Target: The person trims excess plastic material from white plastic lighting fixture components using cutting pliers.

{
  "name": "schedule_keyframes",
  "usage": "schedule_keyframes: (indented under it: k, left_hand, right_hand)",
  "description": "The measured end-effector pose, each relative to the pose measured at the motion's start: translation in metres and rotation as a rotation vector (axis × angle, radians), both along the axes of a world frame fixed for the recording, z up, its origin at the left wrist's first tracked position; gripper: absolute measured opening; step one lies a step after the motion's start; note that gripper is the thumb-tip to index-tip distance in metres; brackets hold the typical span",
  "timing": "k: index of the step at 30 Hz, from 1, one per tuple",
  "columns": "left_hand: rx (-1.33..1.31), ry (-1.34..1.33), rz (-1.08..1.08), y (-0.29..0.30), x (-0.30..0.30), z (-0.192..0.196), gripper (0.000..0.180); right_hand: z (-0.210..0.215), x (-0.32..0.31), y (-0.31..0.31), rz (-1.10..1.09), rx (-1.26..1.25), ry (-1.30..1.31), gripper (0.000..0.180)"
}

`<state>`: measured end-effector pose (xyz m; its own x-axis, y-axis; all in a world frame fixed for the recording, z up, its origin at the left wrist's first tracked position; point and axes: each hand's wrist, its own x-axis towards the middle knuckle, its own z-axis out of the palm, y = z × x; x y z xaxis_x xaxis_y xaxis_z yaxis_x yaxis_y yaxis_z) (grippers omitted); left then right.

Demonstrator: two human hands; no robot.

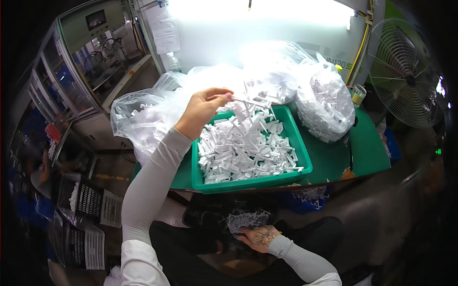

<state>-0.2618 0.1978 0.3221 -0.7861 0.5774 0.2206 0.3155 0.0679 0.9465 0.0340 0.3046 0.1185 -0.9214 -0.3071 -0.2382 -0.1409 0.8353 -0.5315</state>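
My left hand [207, 106] reaches over the green tray [309, 164], thumb and fingertips pinched on a thin white plastic sprue [250, 101]. Small white plastic parts [248, 148] fill the tray in a loose heap, and some hang around the held sprue. Low in front of my lap, my right hand [260, 237] has its fingers bent together beside a tangle of thin white plastic sprues [245, 220]. Whether those fingers grip a piece is hidden.
Clear bags of white parts stand around the tray, at left [143, 114] and right [327, 102]. A large fan [409, 78] is at the right, near a small jar [359, 95]. Black crates [88, 202] sit low at left. A blue bin [310, 198] is under the table.
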Motion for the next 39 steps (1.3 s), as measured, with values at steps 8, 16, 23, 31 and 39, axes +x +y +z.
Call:
schedule_keyframes:
  k: [8,16,23,31,39]
  left_hand:
    - [0.453,-0.283,0.14,-0.038,-0.011,0.003,0.018]
    - [0.33,0.024,-0.054,-0.078,0.093,-0.056,0.023]
    - [0.289,0.006,0.002,-0.072,0.14,-0.086,0.042]
    - [0.181,0.324,-0.225,-0.085,0.164,-0.098,0.037]
    - [-0.288,1.225,0.091,-0.09,0.175,-0.08,0.035]
  right_hand:
    - [0.03,-0.004,-0.005,-0.012,-0.056,-0.117,0.045]
    - [0.077,-0.026,0.018,-0.426,-1.325,0.113,0.022]
    - [0.092,-0.064,0.005,-0.354,-1.329,0.286,0.04]
    - [0.079,-0.056,0.012,-0.244,-0.839,0.699,0.036]
    - [0.098,-0.058,0.037,-0.091,-0.004,1.213,0.025]
